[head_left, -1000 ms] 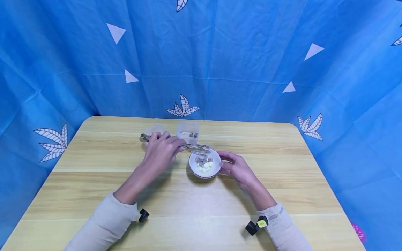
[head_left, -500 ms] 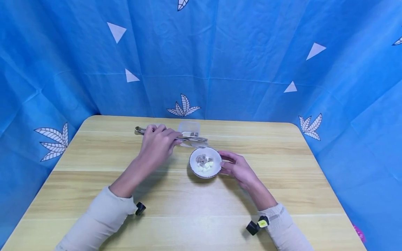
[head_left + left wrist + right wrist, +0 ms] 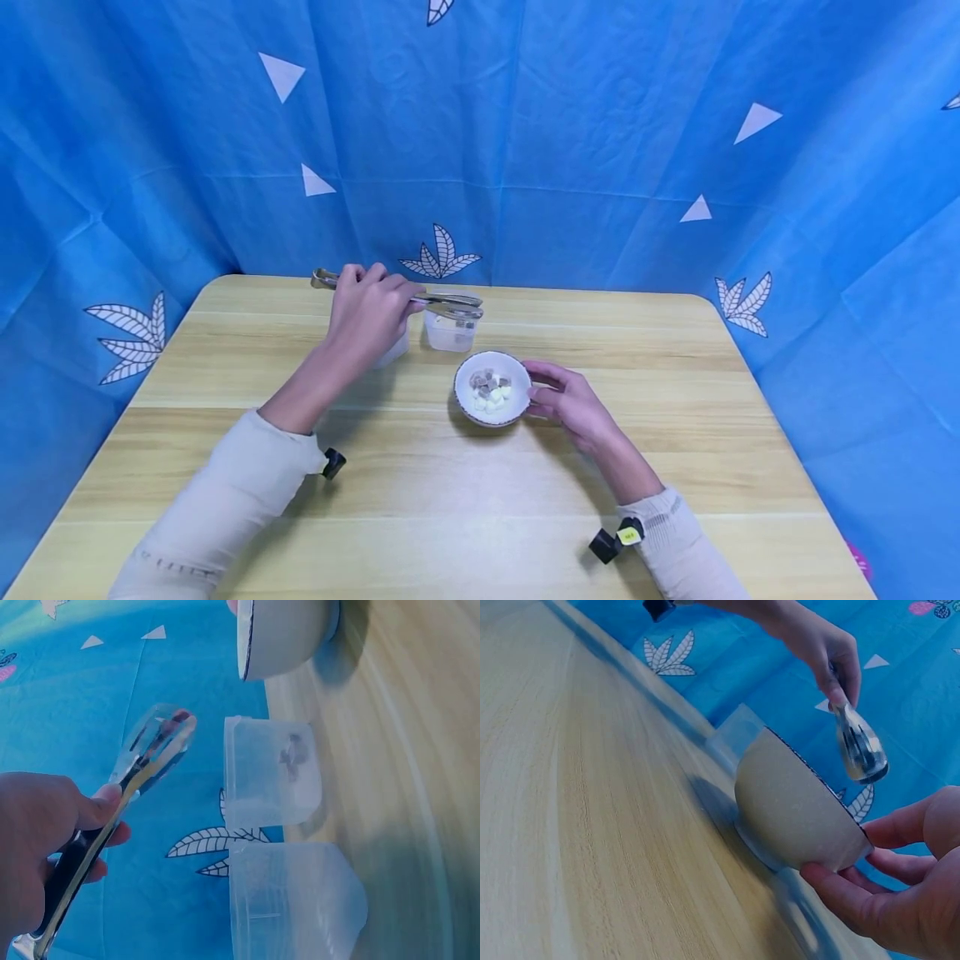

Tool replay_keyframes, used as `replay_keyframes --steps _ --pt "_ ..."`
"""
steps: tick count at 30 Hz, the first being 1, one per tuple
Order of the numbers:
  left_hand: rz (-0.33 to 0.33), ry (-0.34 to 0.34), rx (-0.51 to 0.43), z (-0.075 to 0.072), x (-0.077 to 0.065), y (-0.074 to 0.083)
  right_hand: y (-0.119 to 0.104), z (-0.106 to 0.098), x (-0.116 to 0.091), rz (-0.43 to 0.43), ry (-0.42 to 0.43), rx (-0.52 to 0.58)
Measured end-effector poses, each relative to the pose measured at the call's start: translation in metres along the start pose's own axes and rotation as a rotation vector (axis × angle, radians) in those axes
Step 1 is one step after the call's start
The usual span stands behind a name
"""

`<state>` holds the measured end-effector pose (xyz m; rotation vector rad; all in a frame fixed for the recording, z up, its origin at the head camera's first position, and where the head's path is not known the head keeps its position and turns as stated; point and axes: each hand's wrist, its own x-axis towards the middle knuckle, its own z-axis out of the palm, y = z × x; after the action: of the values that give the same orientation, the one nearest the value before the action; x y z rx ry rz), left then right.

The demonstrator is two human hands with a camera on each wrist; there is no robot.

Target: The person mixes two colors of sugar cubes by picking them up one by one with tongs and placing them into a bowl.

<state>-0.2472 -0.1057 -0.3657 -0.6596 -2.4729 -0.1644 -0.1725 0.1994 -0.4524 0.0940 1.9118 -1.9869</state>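
Metal tongs are gripped in my left hand, held above the plastic boxes at the back. In the left wrist view the tongs point up and away, thumb and fingers wrapped around their dark handle. A white bowl with a dark rim stands on the table, holding small brown cubes and white pieces. My right hand grips the bowl's right side, thumb low on its outer wall and fingers near the rim, as the right wrist view shows of the bowl.
Behind the bowl stands a clear plastic box with a few brown pieces inside. A second clear box sits beside it, partly hidden by my left hand in the head view. A blue curtain hangs behind the wooden table.
My left hand has lifted the tongs from over the bowl, moving back and slightly left to above the boxes. My right hand has stayed at the bowl.
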Motion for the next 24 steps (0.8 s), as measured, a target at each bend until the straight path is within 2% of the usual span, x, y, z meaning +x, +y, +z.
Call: replay_keyframes --steps 5,12,15,19,24 --pt "0.007 -0.031 0.073 0.004 0.007 -0.002 0.001 0.0 0.0 0.001 0.002 0.002" --pt "0.032 -0.124 0.164 0.014 0.015 -0.006 -0.001 0.0 -0.001 0.01 -0.008 -0.003" --pt "0.071 -0.156 0.21 0.017 0.018 -0.005 -0.001 0.0 -0.001 0.011 -0.006 -0.003" --pt "0.143 -0.161 0.249 0.02 0.025 0.0 -0.001 -0.001 -0.001 0.006 -0.013 -0.005" --pt "0.236 -0.121 0.3 0.025 0.035 0.007 0.001 0.0 0.001 0.0 -0.016 -0.004"
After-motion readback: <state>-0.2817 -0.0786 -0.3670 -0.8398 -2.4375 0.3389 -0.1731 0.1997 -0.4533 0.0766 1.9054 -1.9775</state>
